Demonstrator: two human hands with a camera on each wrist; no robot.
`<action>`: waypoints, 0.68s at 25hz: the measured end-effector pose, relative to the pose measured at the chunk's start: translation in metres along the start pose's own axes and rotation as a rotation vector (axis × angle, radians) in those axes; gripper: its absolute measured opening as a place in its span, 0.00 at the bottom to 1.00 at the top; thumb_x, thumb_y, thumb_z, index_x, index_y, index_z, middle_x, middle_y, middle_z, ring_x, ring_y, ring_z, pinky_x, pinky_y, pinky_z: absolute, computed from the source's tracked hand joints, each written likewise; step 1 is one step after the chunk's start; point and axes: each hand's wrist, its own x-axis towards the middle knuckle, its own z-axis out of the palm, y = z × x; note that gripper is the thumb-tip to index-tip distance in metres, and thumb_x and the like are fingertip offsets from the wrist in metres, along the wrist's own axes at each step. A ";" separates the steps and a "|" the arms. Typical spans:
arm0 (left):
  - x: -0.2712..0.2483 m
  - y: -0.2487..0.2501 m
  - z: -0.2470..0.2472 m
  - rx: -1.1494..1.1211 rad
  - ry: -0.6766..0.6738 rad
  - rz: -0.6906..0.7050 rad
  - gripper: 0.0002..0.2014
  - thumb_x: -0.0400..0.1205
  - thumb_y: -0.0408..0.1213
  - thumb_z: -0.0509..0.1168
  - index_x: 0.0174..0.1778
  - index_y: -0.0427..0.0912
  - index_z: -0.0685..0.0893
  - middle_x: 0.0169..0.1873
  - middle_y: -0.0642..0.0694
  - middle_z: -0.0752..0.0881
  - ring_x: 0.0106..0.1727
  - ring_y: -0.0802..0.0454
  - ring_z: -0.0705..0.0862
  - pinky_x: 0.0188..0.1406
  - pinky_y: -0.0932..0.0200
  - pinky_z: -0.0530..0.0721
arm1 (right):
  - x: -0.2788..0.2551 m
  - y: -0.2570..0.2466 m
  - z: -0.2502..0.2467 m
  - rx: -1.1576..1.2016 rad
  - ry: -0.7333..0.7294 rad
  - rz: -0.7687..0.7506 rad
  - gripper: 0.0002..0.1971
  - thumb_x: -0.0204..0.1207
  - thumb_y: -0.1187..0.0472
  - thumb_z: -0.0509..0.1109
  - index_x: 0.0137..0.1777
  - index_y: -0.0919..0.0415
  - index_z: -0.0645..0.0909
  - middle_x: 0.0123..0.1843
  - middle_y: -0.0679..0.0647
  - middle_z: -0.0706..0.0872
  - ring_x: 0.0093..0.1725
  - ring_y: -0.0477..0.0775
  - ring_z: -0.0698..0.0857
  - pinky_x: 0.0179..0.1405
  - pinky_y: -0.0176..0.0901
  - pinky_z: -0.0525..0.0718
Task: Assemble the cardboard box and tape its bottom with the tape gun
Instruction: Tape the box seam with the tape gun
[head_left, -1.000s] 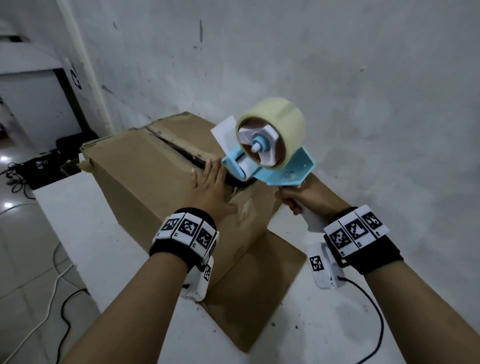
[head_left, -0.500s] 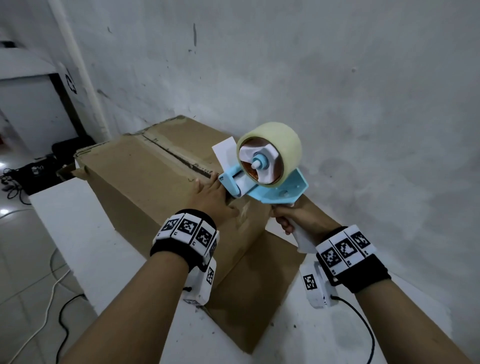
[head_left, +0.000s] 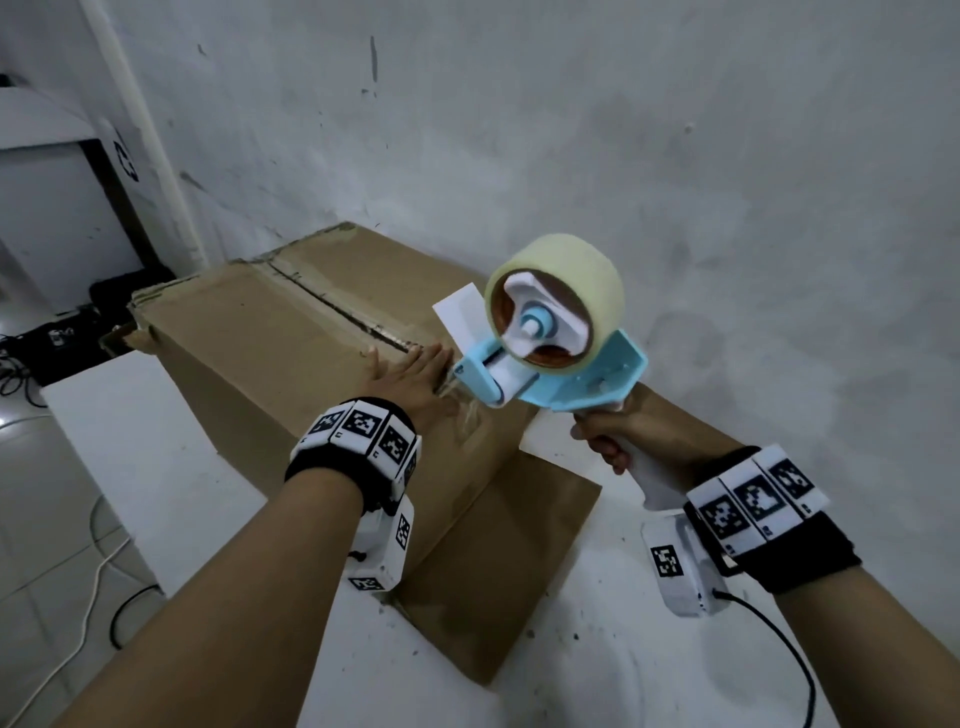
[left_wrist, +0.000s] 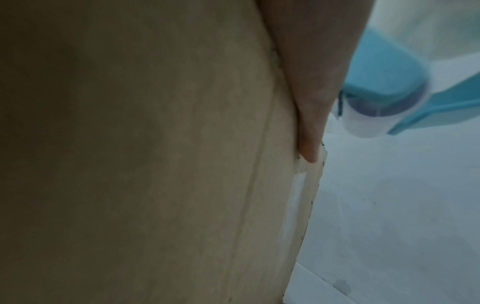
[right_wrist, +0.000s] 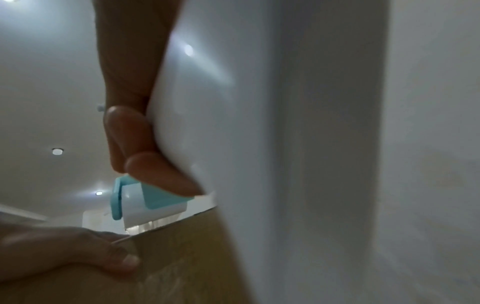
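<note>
At the box's near edge, the right hand, gripping the tape gun, is drawing back toward six o'clock, laying tape over the seam while the flat left hand is pressing the flap.

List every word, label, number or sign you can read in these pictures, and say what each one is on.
No readable words, brands or numbers anywhere.
Wristbands on the left hand and right hand: square black-and-white coded markers only, no letters.
White wrist camera housings: the same kind of marker.
Wall panel at far left: a black sign, too blurred to read.
Cardboard box and tape gun: no print visible.
</note>
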 end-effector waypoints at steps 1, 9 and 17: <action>0.001 -0.001 0.001 -0.005 -0.005 0.000 0.34 0.84 0.54 0.50 0.82 0.50 0.41 0.83 0.52 0.42 0.84 0.55 0.42 0.78 0.36 0.32 | -0.004 0.004 -0.003 0.016 0.001 -0.002 0.16 0.72 0.79 0.64 0.29 0.60 0.70 0.23 0.54 0.67 0.21 0.46 0.66 0.18 0.36 0.61; -0.007 0.005 0.000 -0.032 0.056 0.154 0.29 0.84 0.42 0.53 0.82 0.51 0.51 0.84 0.51 0.42 0.84 0.49 0.39 0.80 0.37 0.39 | -0.001 0.054 0.022 -0.060 0.039 -0.059 0.14 0.62 0.71 0.68 0.20 0.56 0.72 0.17 0.50 0.71 0.19 0.49 0.69 0.23 0.40 0.67; -0.013 0.010 0.001 -0.050 0.027 0.123 0.25 0.88 0.46 0.38 0.82 0.48 0.48 0.84 0.49 0.46 0.85 0.51 0.44 0.82 0.41 0.37 | -0.019 0.052 0.018 0.007 0.087 -0.127 0.10 0.57 0.67 0.64 0.21 0.57 0.67 0.15 0.46 0.69 0.17 0.44 0.68 0.19 0.35 0.67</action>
